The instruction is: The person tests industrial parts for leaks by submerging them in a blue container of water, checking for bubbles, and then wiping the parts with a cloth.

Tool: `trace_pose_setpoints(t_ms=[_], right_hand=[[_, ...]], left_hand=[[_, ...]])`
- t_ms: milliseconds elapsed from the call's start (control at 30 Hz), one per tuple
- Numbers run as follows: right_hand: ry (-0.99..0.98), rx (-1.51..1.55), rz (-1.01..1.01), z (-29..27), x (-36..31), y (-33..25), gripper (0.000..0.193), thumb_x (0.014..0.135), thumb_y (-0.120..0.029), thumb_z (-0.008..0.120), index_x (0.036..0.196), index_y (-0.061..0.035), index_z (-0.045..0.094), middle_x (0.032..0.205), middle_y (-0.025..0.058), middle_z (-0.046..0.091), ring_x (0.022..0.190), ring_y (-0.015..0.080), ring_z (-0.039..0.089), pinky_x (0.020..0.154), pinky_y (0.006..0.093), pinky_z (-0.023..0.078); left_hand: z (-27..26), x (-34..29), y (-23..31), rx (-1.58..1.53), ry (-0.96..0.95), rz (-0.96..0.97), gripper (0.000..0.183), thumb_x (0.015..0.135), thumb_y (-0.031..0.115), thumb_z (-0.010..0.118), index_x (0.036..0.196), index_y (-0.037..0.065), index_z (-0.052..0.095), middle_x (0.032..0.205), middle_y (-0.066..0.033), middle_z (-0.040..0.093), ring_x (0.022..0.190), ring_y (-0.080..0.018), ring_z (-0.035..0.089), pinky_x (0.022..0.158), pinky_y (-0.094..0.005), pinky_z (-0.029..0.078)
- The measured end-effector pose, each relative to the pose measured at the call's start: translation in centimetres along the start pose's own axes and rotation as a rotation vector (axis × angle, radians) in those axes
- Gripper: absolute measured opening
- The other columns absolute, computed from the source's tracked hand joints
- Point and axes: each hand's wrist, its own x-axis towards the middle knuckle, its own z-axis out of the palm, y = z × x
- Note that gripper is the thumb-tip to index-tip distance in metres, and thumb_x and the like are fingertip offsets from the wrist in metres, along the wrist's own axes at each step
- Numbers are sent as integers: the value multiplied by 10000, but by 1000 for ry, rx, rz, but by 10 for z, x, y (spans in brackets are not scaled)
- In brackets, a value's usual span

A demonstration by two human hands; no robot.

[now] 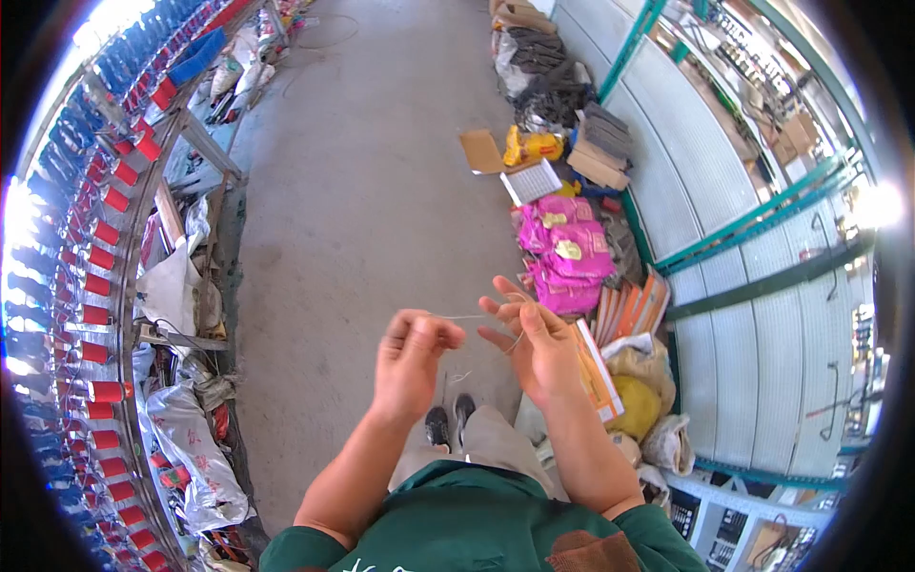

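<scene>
A thin pale thread [464,316] runs taut between my two hands, above the floor in front of my body. My left hand [405,367] is closed, its fingertips pinched on one end of the thread. My right hand [541,357] has its fingers partly spread and bent, with the thread passing over them and a strand hanging by the thumb. Where exactly the right fingers grip it is hard to see. A loose curl of thread dangles below, between the hands.
Along the left runs a long machine frame with red spools [95,314]. To the right lie pink bags [570,250], an orange-and-white box [597,374], a yellow sack [637,405] and an open carton [482,153], against a pale panelled wall [724,229]. Grey floor [362,191] lies between.
</scene>
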Motion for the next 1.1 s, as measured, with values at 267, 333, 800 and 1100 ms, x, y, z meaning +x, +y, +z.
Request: trace_pose_setpoints(t_ms=[267,333,800,1100], right_hand=[[18,193,81,1,193,-24,272,1106,-310,602,1069,-77,737,1325,113,693,1167,278,686,928,444,588],[-1,237,123,1,246,-30,259,1109,-300,596,1076,-75,722,1321,115,696,1170,276,689,947,453,582],[-417,-689,177,55,560,-2,158,1032,-191,706,993,-53,638,990,106,698,677,147,622,566,267,475],[-1007,-1013,-908,286,652,41,469,898,-66,714,1357,-106,621,1518,160,565,1410,413,533,1235,577,350]], left_hand=[[-73,140,115,-167,396,36,264,1168,312,443,1006,147,570,621,40,280,498,-74,194,445,-260,187],[-86,165,136,-121,434,44,262,1167,311,443,1006,149,572,622,41,282,499,-72,196,445,-258,187],[-171,283,191,-29,709,177,242,1149,270,498,986,106,567,640,19,374,525,-88,278,497,-277,239],[-239,419,281,191,617,23,221,1113,239,555,986,70,623,713,41,464,608,-58,390,516,-251,301]])
